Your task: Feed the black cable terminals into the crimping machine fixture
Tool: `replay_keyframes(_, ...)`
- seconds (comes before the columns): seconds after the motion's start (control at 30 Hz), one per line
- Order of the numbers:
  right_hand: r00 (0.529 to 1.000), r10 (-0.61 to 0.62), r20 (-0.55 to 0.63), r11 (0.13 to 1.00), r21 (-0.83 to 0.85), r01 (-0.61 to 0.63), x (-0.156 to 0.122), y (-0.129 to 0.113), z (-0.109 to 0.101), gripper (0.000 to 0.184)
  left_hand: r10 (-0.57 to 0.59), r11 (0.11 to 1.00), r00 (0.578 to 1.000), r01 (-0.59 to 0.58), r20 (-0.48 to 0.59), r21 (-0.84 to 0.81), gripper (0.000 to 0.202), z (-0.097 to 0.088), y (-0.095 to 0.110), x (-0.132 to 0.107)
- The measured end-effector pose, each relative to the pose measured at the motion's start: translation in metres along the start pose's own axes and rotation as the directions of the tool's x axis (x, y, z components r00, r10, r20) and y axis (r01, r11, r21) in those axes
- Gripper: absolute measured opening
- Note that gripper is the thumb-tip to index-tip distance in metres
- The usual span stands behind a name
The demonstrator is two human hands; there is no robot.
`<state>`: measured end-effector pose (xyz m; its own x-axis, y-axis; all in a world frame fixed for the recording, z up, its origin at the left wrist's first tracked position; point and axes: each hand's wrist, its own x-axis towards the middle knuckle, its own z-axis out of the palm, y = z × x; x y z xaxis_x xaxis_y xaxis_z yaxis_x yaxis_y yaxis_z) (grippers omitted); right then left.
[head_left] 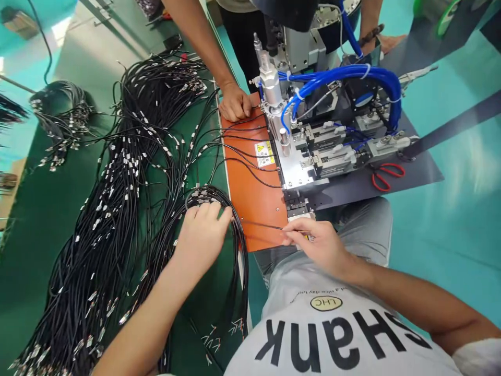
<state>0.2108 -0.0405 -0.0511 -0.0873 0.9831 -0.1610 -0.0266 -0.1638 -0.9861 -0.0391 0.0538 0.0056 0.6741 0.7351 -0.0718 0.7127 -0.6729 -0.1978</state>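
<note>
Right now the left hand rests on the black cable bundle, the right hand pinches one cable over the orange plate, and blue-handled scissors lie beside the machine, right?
Not quite. The head view shows the scissors beside the machine have red handles, not blue. The left hand does rest on the black cable bundle, and the right hand pinches one cable over the orange plate.

Left hand (203, 230) rests on black cables (117, 209) — right hand (319, 243) pinches one thin wire (260, 224).
</note>
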Motion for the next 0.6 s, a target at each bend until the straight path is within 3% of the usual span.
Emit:
replay_keyframes(0.03, 1.0, 0.009, -0.002, 1.0, -0.024, -0.009, 0.003, 0.001, 0.003, 0.011, -0.025, 0.999, 0.999, 0.024, -0.033, -0.027, 0.033, 0.002, 0.015, 0.001)
replay_keyframes(0.1, 1.0, -0.008, -0.011, 0.997, -0.079, 0.007, 0.009, 0.0, 0.006, 0.008, 0.024, 0.976, 0.998, -0.037, -0.061, -0.214, 0.048, 0.005, 0.049, 0.005)
replay_keyframes(0.2, 0.999, -0.021, -0.039, 0.991, -0.136, 0.016, 0.013, 0.001, -0.001, 0.013, 0.064, 0.82, 0.989, -0.128, -0.133, -0.557, 0.042, 0.015, 0.084, 0.014)
replay_keyframes(0.27, 0.999, 0.012, -0.044, 0.992, -0.125, -0.017, 0.013, 0.002, -0.013, 0.014, 0.073, 0.72, 0.992, -0.124, -0.103, -0.683, 0.033, 0.02, 0.089, 0.021)
replay_keyframes(0.43, 0.997, -0.01, -0.072, 0.983, -0.183, -0.003, 0.013, 0.003, -0.03, 0.009, 0.078, 0.625, 0.997, -0.051, -0.002, -0.779, 0.023, 0.015, 0.086, 0.036)
replay_keyframes(0.5, 0.995, -0.06, -0.076, 0.973, -0.227, 0.041, 0.014, 0.0, -0.032, 0.006, 0.08, 0.506, 0.996, -0.004, 0.043, -0.862, 0.025, 0.011, 0.089, 0.043)
replay_keyframes(0.6, 0.995, -0.1, -0.008, 0.964, -0.249, 0.095, 0.019, -0.003, -0.041, 0.014, 0.095, 0.255, 0.986, 0.107, 0.135, -0.961, 0.024, 0.01, 0.095, 0.05)
